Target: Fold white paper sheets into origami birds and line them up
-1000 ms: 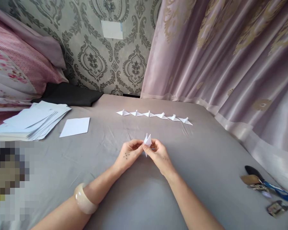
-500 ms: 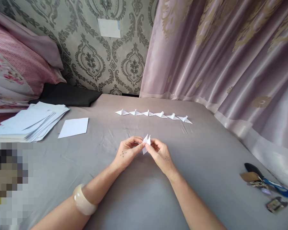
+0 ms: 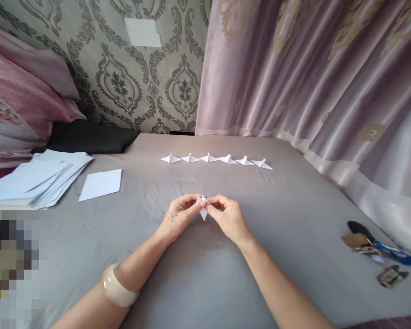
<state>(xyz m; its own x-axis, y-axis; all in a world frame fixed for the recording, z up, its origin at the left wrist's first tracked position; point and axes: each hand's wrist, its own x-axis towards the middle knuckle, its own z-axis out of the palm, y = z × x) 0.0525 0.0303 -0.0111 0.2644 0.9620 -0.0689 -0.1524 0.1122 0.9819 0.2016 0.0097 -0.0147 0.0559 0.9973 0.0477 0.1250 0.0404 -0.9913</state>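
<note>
Between my two hands is a small piece of folded white paper (image 3: 203, 212), its lower end a downward point. My left hand (image 3: 182, 214) pinches its left side with thumb and fingers. On the right side, my right hand (image 3: 226, 213) pinches the paper's upper part, where a flap leans over to the right. The fingertips hide some of the folds. Beyond my hands, several folded white paper birds (image 3: 208, 157) stand in a row with their wing tips close together or touching.
A single white sheet (image 3: 101, 184) lies at the left, beside a stack of white paper (image 3: 37, 178). Behind the stack is a black cloth (image 3: 96, 137). Keys (image 3: 366, 246) and a small dark object (image 3: 392, 277) lie at the right. A pink curtain (image 3: 260, 82) hangs behind.
Two points stood upright from the folded paper before; now the upper part is bent down and spread between my fingers. The view has shifted slightly.
</note>
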